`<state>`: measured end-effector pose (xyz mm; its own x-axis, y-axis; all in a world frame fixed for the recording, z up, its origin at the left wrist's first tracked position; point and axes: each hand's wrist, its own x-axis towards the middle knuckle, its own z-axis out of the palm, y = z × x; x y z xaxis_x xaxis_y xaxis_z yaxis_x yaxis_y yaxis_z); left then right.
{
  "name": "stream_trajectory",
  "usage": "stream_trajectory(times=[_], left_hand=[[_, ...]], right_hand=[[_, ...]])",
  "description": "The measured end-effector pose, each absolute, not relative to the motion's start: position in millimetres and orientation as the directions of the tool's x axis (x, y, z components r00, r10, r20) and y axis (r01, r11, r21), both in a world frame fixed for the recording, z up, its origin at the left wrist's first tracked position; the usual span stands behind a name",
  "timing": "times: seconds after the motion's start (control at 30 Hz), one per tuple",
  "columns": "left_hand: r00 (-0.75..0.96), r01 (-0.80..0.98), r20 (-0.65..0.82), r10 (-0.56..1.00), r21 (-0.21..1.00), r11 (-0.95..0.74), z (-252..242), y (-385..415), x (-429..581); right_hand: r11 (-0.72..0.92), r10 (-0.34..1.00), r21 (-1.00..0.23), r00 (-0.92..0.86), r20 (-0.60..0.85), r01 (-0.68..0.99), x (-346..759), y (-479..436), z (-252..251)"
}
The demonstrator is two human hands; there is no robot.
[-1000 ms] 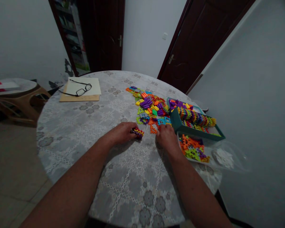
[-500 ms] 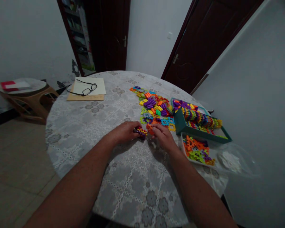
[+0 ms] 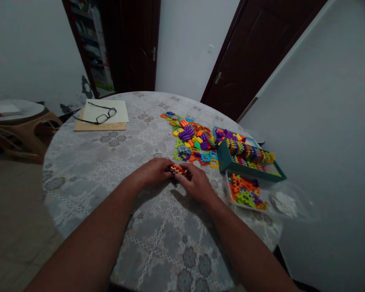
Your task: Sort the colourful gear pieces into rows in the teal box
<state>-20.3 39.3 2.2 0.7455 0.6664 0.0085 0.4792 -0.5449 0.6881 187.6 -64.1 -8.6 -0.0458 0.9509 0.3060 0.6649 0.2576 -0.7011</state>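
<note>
Between my hands is a small stack of interlocking plastic building pieces (image 3: 175, 172) in purple, red and yellow, just over the tablecloth. My left hand (image 3: 154, 172) is closed around its left side. From the right, my right hand (image 3: 196, 184) pinches an orange toothed building piece (image 3: 180, 168) against the stack, thumb in front and fingers behind. Whether the two are locked together is hidden by the fingers. Beyond my hands spreads a heap of loose colourful building pieces (image 3: 188, 134), some flat and toothed, others bundled in purple, orange and yellow.
At right stand a green box (image 3: 252, 172) holding long rows of joined pieces and a clear plastic tub (image 3: 229, 194) of loose pieces. A clear bag (image 3: 304, 207) lies beside them. Glasses (image 3: 102, 118) rest on papers (image 3: 121, 111) at the round table's (image 3: 158, 239) far left.
My right hand has moved left, bringing the orange piece from beside the stack up against it. My left hand keeps its hold. The whole view has shifted slightly.
</note>
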Motion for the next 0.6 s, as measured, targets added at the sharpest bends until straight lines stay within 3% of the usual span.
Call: stream_trajectory(times=[0.13,0.3,0.43,0.6], left_hand=[[0.756,0.468,-0.001,0.654,0.700,-0.540,4.2,41.1,-19.6],[0.753,0.456,-0.050,0.656,0.759,-0.465,7.4,41.0,-19.3],[0.759,0.449,-0.124,0.639,0.811,-0.375,7.4,39.3,-17.2],[0.825,0.326,-0.131,0.550,0.905,-0.274,4.3,36.5,-11.8]], right_hand=[[0.232,0.953,-0.640,-0.039,0.302,0.732,176.8,-64.7,-9.0],[0.123,0.985,-0.694,-0.004,0.170,0.710,181.7,-64.7,1.0],[0.102,0.994,-0.644,-0.051,0.098,0.758,187.7,-67.0,12.2],[0.081,0.996,-0.598,-0.083,0.024,0.797,204.5,-72.2,38.1]])
